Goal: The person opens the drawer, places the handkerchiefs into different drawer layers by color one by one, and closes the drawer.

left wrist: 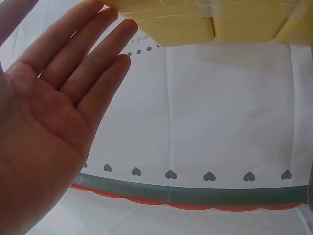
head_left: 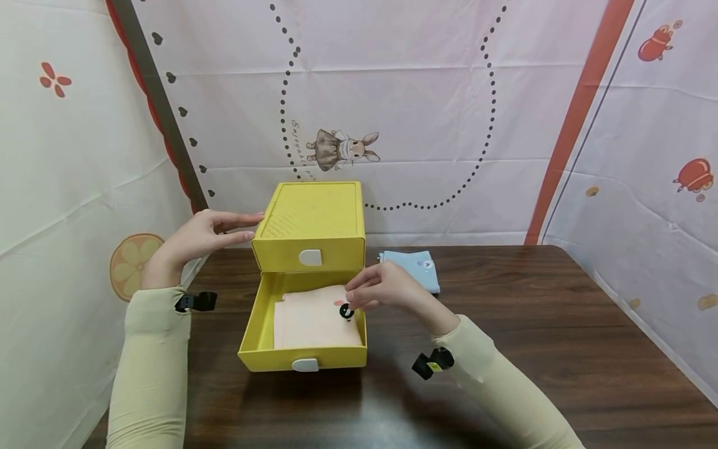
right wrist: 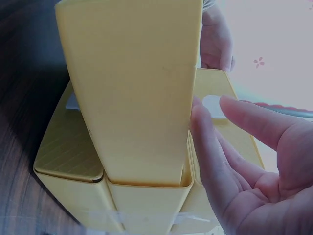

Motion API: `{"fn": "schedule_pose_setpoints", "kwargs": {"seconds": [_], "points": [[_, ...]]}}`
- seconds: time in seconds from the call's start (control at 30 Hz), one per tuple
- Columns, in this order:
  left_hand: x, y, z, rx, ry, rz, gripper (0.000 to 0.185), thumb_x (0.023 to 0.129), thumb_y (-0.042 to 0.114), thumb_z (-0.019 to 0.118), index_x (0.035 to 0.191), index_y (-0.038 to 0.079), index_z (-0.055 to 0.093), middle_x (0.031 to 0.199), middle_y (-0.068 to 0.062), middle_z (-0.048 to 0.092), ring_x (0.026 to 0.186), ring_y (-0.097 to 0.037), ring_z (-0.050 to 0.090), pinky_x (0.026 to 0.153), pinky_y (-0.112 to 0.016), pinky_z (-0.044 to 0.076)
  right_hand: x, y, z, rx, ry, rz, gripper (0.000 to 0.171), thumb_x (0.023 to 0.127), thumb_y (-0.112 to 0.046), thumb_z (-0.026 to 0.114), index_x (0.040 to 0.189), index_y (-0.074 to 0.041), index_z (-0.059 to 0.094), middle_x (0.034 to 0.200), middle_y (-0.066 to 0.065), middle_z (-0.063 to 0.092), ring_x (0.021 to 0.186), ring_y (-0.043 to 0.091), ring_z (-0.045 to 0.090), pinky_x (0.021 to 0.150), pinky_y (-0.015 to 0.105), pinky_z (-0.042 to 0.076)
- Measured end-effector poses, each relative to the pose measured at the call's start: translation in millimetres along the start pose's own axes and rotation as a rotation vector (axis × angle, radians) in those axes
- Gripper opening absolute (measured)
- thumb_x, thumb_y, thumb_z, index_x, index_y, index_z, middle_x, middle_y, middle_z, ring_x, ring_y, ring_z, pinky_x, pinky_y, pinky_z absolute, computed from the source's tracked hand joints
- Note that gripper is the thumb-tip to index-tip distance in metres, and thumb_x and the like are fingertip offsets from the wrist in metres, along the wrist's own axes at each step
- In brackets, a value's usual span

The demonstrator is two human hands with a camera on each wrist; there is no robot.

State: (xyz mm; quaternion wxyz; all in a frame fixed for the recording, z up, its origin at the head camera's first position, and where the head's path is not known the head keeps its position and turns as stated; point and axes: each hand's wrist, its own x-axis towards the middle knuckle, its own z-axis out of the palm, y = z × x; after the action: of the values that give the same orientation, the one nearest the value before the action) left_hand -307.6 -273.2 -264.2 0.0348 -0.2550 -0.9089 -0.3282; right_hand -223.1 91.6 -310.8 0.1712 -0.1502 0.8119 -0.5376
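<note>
A yellow two-drawer box (head_left: 311, 215) stands on a dark wooden table (head_left: 533, 349). Its upper drawer is closed. Its lower drawer (head_left: 252, 324) is pulled out and holds a folded pink cloth (head_left: 311, 321). My left hand (head_left: 204, 240) is flat, and its straight fingertips touch the box's upper left side. In the left wrist view the left hand's palm (left wrist: 49, 122) is spread just below the box (left wrist: 205, 22). My right hand (head_left: 381, 290) hovers over the drawer's right rim, next to a black mark on the cloth. In the right wrist view the right hand's fingers (right wrist: 254, 166) are relaxed and hold nothing beside the box (right wrist: 137, 88).
A folded light-blue cloth (head_left: 417, 268) lies on the table just behind my right hand. Printed fabric walls (head_left: 437, 112) close in the back and both sides. The table's right half and front are bare wood.
</note>
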Motion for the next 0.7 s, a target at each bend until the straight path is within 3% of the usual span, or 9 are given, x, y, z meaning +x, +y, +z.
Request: {"fn": "schedule_pose_setpoints", "kwargs": {"seconds": [0.17, 0.4, 0.6, 0.7], "points": [[-0.4, 0.5, 0.1, 0.02, 0.003, -0.006, 0.043, 0.088, 0.041, 0.065, 0.13, 0.034, 0.059, 0.133, 0.007, 0.058, 0.123, -0.018, 0.053, 0.092, -0.042, 0.048, -4, 3, -2, 0.032, -0.036, -0.016, 0.034, 0.084, -0.019, 0.072, 0.112, 0.001, 0.067, 0.093, 0.009, 0.073, 0.091, 0.027, 0.07, 0.077, 0.034, 0.056], [-2.3, 0.5, 0.5, 0.0, 0.003, -0.009, 0.044, 0.088, 0.041, 0.066, 0.13, 0.031, 0.059, 0.133, 0.004, 0.058, 0.123, -0.021, 0.053, 0.093, -0.05, 0.047, -13, 3, 0, 0.073, -0.074, -0.067, 0.035, 0.087, -0.018, 0.07, 0.114, 0.003, 0.064, 0.099, 0.015, 0.072, 0.094, 0.028, 0.07, 0.078, 0.035, 0.056], [-1.3, 1.4, -0.5, 0.018, 0.0, -0.01, 0.043, 0.088, 0.041, 0.066, 0.129, 0.034, 0.059, 0.132, 0.007, 0.059, 0.122, -0.018, 0.054, 0.087, -0.025, 0.047, -24, 0, 5, 0.1, -0.1, -0.114, 0.032, 0.086, -0.018, 0.07, 0.111, 0.001, 0.066, 0.107, 0.02, 0.069, 0.089, 0.022, 0.071, 0.079, 0.039, 0.055], [-1.0, 1.1, -1.0, 0.022, -0.001, -0.006, 0.042, 0.088, 0.041, 0.066, 0.129, 0.034, 0.059, 0.132, 0.008, 0.058, 0.123, -0.018, 0.054, 0.086, -0.022, 0.046, -28, 0, 8, 0.111, -0.12, -0.129, 0.03, 0.087, -0.017, 0.07, 0.11, 0.002, 0.066, 0.109, 0.02, 0.069, 0.086, 0.02, 0.071, 0.078, 0.039, 0.056]]}}
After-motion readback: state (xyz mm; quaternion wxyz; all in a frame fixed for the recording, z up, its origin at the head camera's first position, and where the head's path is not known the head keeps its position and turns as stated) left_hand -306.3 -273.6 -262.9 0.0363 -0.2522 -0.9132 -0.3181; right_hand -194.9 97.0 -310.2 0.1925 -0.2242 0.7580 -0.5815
